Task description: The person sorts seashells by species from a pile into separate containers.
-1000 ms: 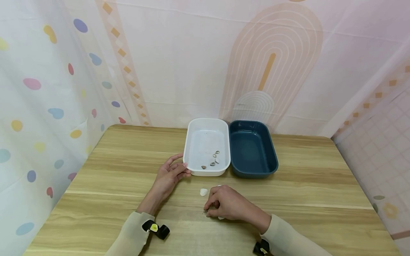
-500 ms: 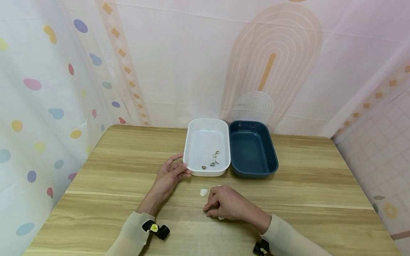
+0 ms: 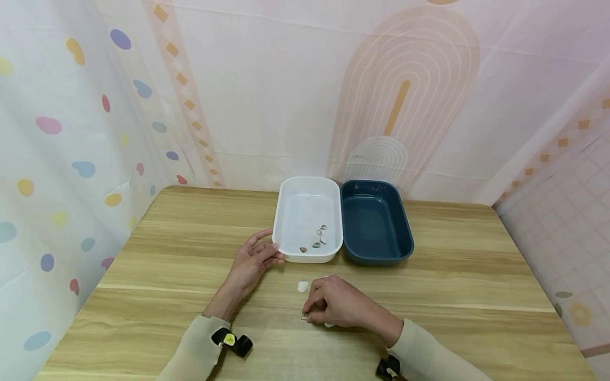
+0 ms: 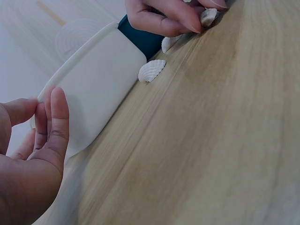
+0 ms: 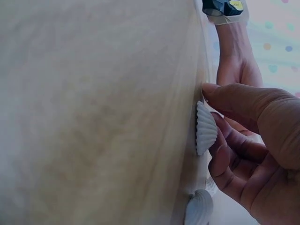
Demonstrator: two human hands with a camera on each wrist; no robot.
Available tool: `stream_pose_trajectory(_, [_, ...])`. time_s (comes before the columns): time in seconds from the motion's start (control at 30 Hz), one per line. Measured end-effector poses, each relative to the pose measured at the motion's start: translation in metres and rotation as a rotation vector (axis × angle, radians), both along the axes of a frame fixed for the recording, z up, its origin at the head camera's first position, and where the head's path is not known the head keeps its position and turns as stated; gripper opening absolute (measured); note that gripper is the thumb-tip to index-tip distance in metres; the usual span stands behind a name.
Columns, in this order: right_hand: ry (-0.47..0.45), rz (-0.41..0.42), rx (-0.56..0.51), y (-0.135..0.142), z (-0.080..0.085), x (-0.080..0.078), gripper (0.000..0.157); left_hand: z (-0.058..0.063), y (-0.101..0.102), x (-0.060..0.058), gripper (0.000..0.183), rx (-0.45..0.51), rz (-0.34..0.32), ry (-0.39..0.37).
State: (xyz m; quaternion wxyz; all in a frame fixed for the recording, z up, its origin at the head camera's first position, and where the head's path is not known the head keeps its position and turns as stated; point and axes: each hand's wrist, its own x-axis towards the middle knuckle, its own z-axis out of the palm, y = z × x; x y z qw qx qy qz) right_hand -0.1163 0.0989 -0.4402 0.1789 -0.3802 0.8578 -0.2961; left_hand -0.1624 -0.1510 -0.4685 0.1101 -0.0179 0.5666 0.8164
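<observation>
My left hand (image 3: 250, 263) grips the rim of the white tray (image 3: 305, 258) at its near left corner, thumb and fingers on either side of the edge. My right hand (image 3: 340, 301) is low over the table, pinching a small greyish seashell (image 4: 208, 17) between thumb and fingers. A white ribbed seashell (image 3: 303, 286) lies on the table between that hand and the tray. In the right wrist view, another white ribbed seashell (image 5: 206, 129) is close beside the right fingers. Several small brownish seashells (image 3: 316, 244) lie inside the white tray, towards its near end.
A dark blue tray (image 3: 378, 261) stands against the right side of the white one. Both are on a wooden table (image 3: 190, 233), near its back edge. Patterned curtains (image 3: 257, 95) hang behind and at the sides.
The small seashell at the right fingertips has turned slightly. Both hands and the trays have stayed in place.
</observation>
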Motion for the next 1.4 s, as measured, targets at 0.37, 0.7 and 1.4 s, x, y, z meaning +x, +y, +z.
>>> stream_pose_trajectory(0.37, [-0.038, -0.032, -0.07, 0.009, 0.021, -0.008, 0.01, -0.002, 0.001, -0.001, 0.056, 0.019, 0.006, -0.004])
stream_pose_trajectory(0.7, [0.054, -0.075, -0.149, 0.017, 0.041, -0.023, 0.009, -0.001, 0.001, -0.001, 0.057, 0.01, -0.004, 0.003])
stream_pose_trajectory(1.4, [0.102, -0.194, -0.161, 0.021, 0.066, -0.061, 0.008, -0.001, 0.0, -0.001, 0.057, 0.023, 0.006, -0.007])
